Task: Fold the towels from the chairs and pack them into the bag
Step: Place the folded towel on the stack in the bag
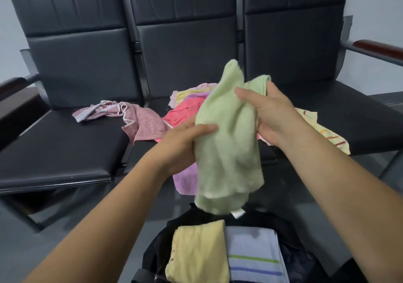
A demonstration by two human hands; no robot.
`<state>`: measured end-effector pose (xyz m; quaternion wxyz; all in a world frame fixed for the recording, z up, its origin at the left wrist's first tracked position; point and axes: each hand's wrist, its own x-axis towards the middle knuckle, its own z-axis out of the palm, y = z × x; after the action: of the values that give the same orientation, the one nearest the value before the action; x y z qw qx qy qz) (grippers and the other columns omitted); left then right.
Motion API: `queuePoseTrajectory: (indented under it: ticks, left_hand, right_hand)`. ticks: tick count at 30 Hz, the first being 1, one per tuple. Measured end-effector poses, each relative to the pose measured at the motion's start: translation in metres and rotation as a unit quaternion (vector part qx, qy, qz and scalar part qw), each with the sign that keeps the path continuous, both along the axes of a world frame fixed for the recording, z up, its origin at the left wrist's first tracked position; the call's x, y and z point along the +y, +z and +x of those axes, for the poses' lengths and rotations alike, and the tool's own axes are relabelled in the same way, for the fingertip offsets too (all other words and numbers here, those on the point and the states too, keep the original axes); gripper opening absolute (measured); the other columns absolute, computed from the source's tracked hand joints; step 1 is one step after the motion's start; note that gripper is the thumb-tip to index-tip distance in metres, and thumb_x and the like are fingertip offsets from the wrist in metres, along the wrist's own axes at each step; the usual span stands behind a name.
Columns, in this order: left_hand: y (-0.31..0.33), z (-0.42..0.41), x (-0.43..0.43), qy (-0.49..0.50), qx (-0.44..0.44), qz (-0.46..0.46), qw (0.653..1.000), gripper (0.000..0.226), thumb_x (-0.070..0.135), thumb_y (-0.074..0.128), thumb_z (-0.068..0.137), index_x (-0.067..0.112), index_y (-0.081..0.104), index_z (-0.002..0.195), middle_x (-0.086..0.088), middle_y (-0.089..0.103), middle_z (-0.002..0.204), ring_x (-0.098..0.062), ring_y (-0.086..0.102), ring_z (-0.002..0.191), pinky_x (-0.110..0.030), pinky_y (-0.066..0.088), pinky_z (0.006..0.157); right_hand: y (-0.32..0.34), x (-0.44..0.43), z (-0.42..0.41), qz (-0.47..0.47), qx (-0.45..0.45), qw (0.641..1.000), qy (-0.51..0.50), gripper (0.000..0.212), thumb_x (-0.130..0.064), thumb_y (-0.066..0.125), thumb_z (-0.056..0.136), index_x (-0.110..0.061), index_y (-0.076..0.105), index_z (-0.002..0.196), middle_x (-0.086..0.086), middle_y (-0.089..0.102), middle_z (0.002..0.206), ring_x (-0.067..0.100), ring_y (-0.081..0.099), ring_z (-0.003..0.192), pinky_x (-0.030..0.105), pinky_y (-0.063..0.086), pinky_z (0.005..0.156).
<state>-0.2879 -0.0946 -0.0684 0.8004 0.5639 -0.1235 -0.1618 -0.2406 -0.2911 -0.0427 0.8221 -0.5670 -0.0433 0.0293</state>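
Bag below, green towel gripped by left hand, right hand

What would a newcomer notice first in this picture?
The pale green terry towel, gripped in mid-air by the left hand and right hand at centre. Behind it a heap of bright towels lies on the black padded chairs; below, a folded yellow towel and a folded striped towel sit in the open black bag.

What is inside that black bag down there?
Two folded towels lie side by side in the black bag: a yellow towel on the left, a striped towel on the right. Anything beneath them is covered.
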Motion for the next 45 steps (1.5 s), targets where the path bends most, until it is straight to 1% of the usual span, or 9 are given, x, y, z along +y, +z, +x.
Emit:
queuePoseTrajectory:
  ticks: [2,6,11,17,25,30,38,41,45]
  left_hand:
    - [0.005,0.001,-0.002,0.026,0.029,-0.064,0.997,0.040,0.016,0.061,0.091,0.012,0.064,0.130,-0.016,0.067,0.131,-0.029,0.067,0.117,-0.044,0.057,0.096]
    - [0.009,0.005,0.002,0.053,0.060,-0.148,0.986,0.050,0.030,0.053,0.095,0.010,0.056,0.141,-0.015,0.064,0.136,-0.030,0.061,0.127,-0.046,0.048,0.108]
    - [0.011,0.011,0.016,0.076,0.034,-0.138,0.987,0.042,0.028,0.047,0.099,0.011,0.058,0.135,-0.012,0.068,0.129,-0.029,0.064,0.123,-0.045,0.050,0.106]
    - [0.002,0.016,0.035,0.124,-0.036,0.015,0.991,0.046,0.007,0.052,0.100,0.018,0.051,0.144,-0.006,0.069,0.128,-0.021,0.070,0.106,-0.035,0.061,0.080]
    - [-0.017,0.020,0.040,0.126,-0.076,0.164,0.976,0.022,0.006,0.046,0.105,0.010,0.064,0.117,0.002,0.078,0.100,-0.012,0.073,0.093,-0.026,0.059,0.075]
    - [-0.027,0.024,0.043,0.139,-0.111,0.258,0.950,0.022,0.009,0.051,0.104,0.005,0.066,0.120,-0.006,0.075,0.104,-0.016,0.072,0.093,-0.027,0.057,0.076]
    - [-0.040,0.027,0.036,0.195,-0.039,0.194,0.961,0.026,0.023,0.066,0.096,0.001,0.072,0.108,-0.012,0.077,0.095,-0.022,0.072,0.082,-0.030,0.061,0.071]
    - [-0.047,0.024,0.030,0.168,0.003,0.128,0.978,0.053,0.027,0.073,0.082,-0.012,0.064,0.117,-0.012,0.074,0.092,-0.023,0.072,0.083,-0.031,0.061,0.076]
    - [-0.054,0.021,0.030,0.129,-0.034,0.182,0.974,0.039,0.002,0.073,0.084,0.000,0.067,0.122,-0.016,0.075,0.113,-0.029,0.072,0.106,-0.038,0.057,0.096]
  right_hand:
    - [-0.004,-0.005,0.001,-0.030,0.026,0.997,0.062,0.072,-0.036,0.084,0.083,-0.028,0.045,0.143,-0.002,0.075,0.116,0.025,0.072,0.103,0.049,0.049,0.083]
    - [-0.014,-0.003,-0.005,0.005,0.042,0.976,0.215,0.012,-0.041,0.064,0.095,-0.036,0.075,0.095,-0.008,0.076,0.105,0.011,0.073,0.099,0.031,0.056,0.086]
    - [-0.027,-0.001,-0.008,-0.011,0.041,0.975,0.220,0.051,-0.009,0.068,0.087,-0.024,0.064,0.136,0.002,0.070,0.131,0.020,0.070,0.115,0.031,0.060,0.086]
    - [-0.037,-0.012,0.009,0.059,0.093,0.979,0.171,0.048,-0.009,0.073,0.088,-0.010,0.063,0.136,0.017,0.064,0.138,0.034,0.064,0.125,0.046,0.055,0.099]
    - [-0.042,-0.018,0.005,0.047,0.101,0.989,0.099,0.063,0.016,0.066,0.083,-0.016,0.058,0.137,0.013,0.070,0.119,0.027,0.075,0.101,0.037,0.064,0.075]
    - [-0.053,-0.023,0.002,-0.145,0.130,0.972,0.129,0.042,0.013,0.071,0.082,0.010,0.065,0.124,0.025,0.071,0.119,0.036,0.072,0.109,0.039,0.062,0.086]
    - [-0.066,-0.029,-0.002,-0.221,0.061,0.971,0.060,0.016,-0.013,0.074,0.093,-0.023,0.071,0.105,0.013,0.069,0.124,0.034,0.073,0.105,0.056,0.058,0.089]
    - [-0.068,-0.030,-0.006,-0.176,0.062,0.982,0.018,0.022,-0.009,0.078,0.089,-0.022,0.071,0.104,0.013,0.069,0.125,0.028,0.074,0.094,0.045,0.060,0.079]
    - [-0.067,-0.038,-0.010,-0.067,0.098,0.993,-0.010,0.029,0.000,0.077,0.086,-0.011,0.071,0.112,0.018,0.067,0.125,0.026,0.073,0.093,0.038,0.061,0.079]
